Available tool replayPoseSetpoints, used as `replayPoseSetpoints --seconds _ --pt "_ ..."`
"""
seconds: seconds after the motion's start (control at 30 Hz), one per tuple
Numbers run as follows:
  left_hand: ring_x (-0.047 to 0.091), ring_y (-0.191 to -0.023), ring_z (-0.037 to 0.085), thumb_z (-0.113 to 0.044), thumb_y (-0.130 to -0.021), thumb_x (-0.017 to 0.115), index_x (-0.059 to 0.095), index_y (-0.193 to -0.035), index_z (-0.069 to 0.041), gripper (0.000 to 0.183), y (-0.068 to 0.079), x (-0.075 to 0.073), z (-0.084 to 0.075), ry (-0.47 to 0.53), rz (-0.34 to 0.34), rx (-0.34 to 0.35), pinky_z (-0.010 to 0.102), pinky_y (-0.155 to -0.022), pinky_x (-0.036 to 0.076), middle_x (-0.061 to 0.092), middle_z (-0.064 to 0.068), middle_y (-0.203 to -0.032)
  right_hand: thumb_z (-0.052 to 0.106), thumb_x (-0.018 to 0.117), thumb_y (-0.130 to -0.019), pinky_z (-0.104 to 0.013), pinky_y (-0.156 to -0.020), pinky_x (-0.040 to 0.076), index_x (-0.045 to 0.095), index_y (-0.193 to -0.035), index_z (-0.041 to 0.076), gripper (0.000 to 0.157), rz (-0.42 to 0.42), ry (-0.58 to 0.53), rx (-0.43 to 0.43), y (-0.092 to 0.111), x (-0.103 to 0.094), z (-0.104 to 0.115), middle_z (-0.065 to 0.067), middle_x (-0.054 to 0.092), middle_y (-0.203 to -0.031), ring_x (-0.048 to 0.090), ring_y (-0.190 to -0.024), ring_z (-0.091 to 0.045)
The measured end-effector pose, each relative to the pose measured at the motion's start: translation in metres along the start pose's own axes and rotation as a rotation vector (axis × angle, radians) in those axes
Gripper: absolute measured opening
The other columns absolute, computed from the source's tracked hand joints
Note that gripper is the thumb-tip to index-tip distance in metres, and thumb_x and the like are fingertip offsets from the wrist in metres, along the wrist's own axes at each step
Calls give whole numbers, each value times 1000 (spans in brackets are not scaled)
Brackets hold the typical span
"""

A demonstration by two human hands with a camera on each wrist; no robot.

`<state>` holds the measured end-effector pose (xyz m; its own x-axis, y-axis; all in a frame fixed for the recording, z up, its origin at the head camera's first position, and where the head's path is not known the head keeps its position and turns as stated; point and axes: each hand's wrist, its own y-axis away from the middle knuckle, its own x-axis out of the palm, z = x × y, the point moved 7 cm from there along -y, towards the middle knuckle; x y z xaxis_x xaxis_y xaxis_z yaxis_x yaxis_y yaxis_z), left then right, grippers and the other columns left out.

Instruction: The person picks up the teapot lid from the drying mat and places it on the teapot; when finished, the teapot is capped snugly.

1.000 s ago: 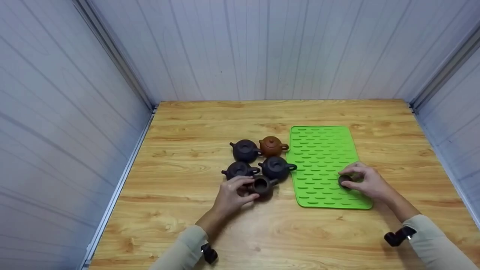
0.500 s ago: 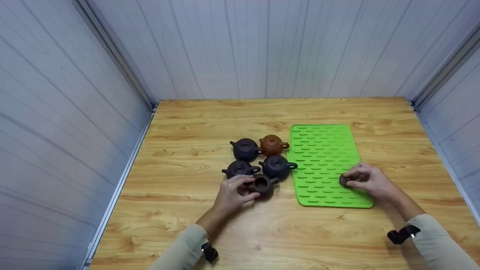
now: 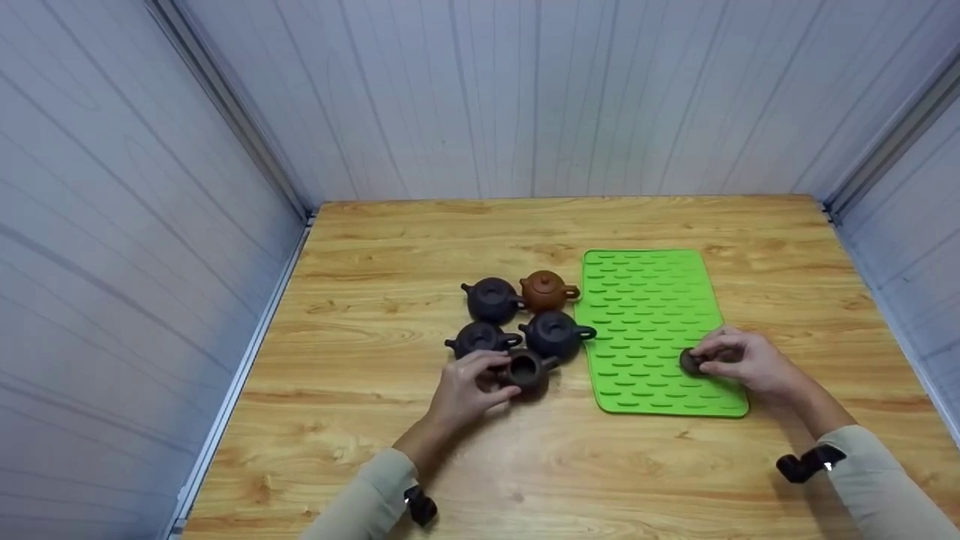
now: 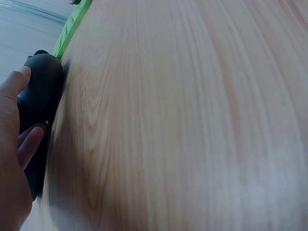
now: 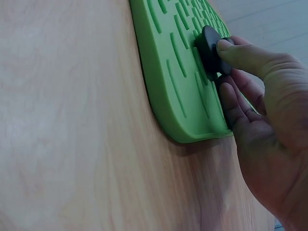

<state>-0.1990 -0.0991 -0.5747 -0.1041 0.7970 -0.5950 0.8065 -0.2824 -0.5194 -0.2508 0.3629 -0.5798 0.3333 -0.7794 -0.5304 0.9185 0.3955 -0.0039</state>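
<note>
My left hand grips a small dark brown teapot by its spout side, with thumb and fingers on either side. The teapot's top is uncovered and its round opening faces up. In the left wrist view, the thumb rests on the dark pot body. Over the green mat, my right hand pinches a round dark teapot lid by its knob. The lid stands tilted on edge in the right wrist view, close to the ridged mat; whether it touches is unclear.
Behind the uncovered teapot cluster three dark lidded teapots, one at the back left, one at the left and one beside the mat. An orange-brown teapot sits behind them. Pale panel walls enclose the wooden table.
My right hand has drawn slightly to the right, and the lid has tipped from facing up to more edge-on. The left hand keeps its hold on the teapot, nearly still.
</note>
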Motion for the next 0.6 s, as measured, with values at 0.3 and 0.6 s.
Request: replayPoseSetpoints --seconds 0.3,0.6 --pt "83 -117 27 -25 -82 103 86 -118 -9 43 0 1 1 -8 14 -15 58 -104 57 87 9 -123 -1 83 -98 -13 -87 56 83 -117 -5 20 16 1 3 0 0 4 5 71 -117 66 -103 4" --pt "83 -117 27 -26 -83 103 86 -118 -9 43 0 0 1 -4 24 -23 48 -103 64 87 9 -123 2 85 -97 -18 -82 55 83 -116 -2 20 63 54 20 -5 7 17 -9 71 -115 64 -97 0"
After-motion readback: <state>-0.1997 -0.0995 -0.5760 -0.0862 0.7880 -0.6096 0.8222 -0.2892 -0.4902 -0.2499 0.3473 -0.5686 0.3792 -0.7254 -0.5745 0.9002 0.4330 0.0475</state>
